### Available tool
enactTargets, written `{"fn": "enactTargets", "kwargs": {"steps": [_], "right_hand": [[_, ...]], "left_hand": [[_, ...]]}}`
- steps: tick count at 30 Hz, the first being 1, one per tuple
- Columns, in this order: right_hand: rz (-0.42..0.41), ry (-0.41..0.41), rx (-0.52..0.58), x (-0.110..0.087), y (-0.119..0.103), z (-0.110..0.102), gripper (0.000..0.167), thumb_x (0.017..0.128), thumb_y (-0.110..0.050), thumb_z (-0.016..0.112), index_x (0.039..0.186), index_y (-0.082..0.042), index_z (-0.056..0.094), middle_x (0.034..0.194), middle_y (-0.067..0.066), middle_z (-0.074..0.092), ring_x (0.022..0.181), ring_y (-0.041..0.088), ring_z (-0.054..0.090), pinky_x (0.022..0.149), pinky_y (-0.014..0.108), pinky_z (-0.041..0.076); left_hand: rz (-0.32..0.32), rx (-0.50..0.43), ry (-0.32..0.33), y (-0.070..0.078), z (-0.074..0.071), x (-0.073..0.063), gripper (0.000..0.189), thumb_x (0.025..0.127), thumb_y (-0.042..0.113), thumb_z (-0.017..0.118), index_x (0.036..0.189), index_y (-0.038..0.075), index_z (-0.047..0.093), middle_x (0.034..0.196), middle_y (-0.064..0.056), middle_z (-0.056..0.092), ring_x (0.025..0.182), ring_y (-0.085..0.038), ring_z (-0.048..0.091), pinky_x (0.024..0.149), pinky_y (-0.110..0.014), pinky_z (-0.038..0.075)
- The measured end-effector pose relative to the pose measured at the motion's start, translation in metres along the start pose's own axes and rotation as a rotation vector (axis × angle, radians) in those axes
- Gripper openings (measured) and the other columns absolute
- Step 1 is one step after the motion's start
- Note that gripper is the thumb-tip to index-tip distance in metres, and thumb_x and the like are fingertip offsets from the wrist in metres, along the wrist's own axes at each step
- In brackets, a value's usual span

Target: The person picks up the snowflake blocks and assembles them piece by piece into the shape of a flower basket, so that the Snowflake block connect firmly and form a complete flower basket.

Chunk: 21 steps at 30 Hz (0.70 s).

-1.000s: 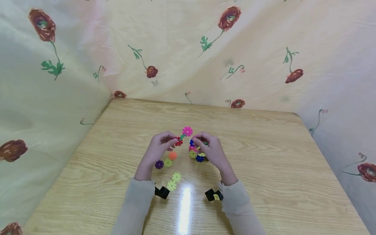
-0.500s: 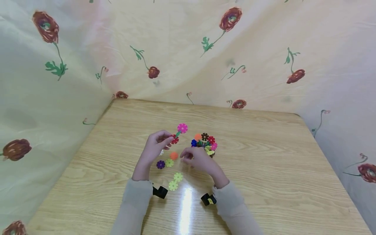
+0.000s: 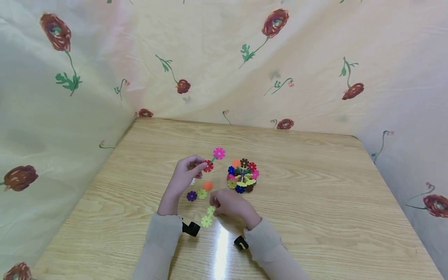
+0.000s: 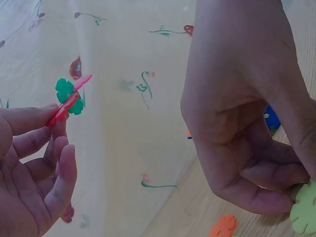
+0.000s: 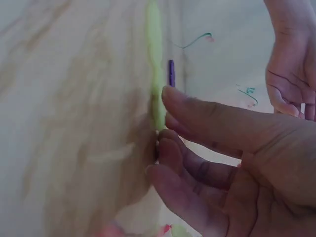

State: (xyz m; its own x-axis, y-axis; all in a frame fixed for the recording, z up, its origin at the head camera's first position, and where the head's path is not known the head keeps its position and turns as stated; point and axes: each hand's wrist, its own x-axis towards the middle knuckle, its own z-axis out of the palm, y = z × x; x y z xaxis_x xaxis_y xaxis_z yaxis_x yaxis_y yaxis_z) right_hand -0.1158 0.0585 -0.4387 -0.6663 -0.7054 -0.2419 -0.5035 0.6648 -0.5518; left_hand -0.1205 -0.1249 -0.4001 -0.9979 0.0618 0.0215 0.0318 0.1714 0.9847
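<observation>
Between thumb and fingers my left hand (image 3: 187,173) pinches a red notched plastic disc (image 3: 208,166), raised above the table. A green disc (image 4: 64,92) joins it to a pink disc (image 3: 219,153). Low over the table, my right hand (image 3: 232,204) has its curled thumb and fingers at the edge of a yellow-green disc (image 3: 211,210), pinching it. A second yellow-green disc (image 3: 206,221) lies right beside that one; whether they are linked I cannot tell. Right of my left hand stands a round multicoloured cluster of joined discs (image 3: 242,175).
Loose on the wooden table (image 3: 315,194) lie an orange disc (image 3: 208,186), a purple disc (image 3: 191,196), another yellow-green disc (image 3: 202,194) and a partly hidden white disc (image 3: 193,181). A flowered cloth (image 3: 210,58) hangs behind the table and along its sides.
My right hand has left the cluster and come down toward me to the yellow-green discs, uncovering the cluster. My left hand moved slightly left, still holding the joined red, green and pink discs.
</observation>
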Motion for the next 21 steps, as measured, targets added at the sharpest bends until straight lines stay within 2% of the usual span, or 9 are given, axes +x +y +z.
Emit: {"fn": "enactTargets", "kwargs": {"steps": [7, 16, 21], "right_hand": [[0.017, 0.022, -0.097, 0.0000, -0.0020, 0.0041, 0.016, 0.077, -0.012, 0.080, 0.084, -0.010, 0.066, 0.073, -0.004, 0.057, 0.067, 0.009, 0.049, 0.065, 0.020, 0.044], [0.035, 0.015, -0.120, 0.0009, -0.0015, 0.0070, 0.016, 0.078, -0.013, 0.079, 0.081, -0.011, 0.064, 0.073, -0.005, 0.057, 0.066, 0.008, 0.049, 0.064, 0.020, 0.044], [0.003, 0.025, -0.139, 0.0001, -0.0025, 0.0083, 0.020, 0.077, -0.011, 0.080, 0.090, -0.011, 0.064, 0.073, -0.005, 0.055, 0.069, 0.008, 0.048, 0.067, 0.020, 0.043]], "left_hand": [[0.018, 0.025, -0.006, -0.0001, 0.0001, -0.0005, 0.022, 0.097, 0.016, 0.058, 0.106, -0.002, 0.066, 0.088, -0.005, 0.063, 0.071, -0.012, 0.058, 0.067, -0.023, 0.054], [0.050, 0.033, -0.015, -0.0008, -0.0025, -0.0022, 0.024, 0.098, 0.016, 0.057, 0.109, -0.003, 0.068, 0.086, -0.003, 0.062, 0.071, -0.011, 0.057, 0.067, -0.022, 0.053], [0.065, 0.023, -0.014, -0.0002, -0.0025, -0.0040, 0.024, 0.098, 0.015, 0.057, 0.108, -0.004, 0.068, 0.084, -0.001, 0.061, 0.071, -0.015, 0.057, 0.066, -0.022, 0.053]]}}
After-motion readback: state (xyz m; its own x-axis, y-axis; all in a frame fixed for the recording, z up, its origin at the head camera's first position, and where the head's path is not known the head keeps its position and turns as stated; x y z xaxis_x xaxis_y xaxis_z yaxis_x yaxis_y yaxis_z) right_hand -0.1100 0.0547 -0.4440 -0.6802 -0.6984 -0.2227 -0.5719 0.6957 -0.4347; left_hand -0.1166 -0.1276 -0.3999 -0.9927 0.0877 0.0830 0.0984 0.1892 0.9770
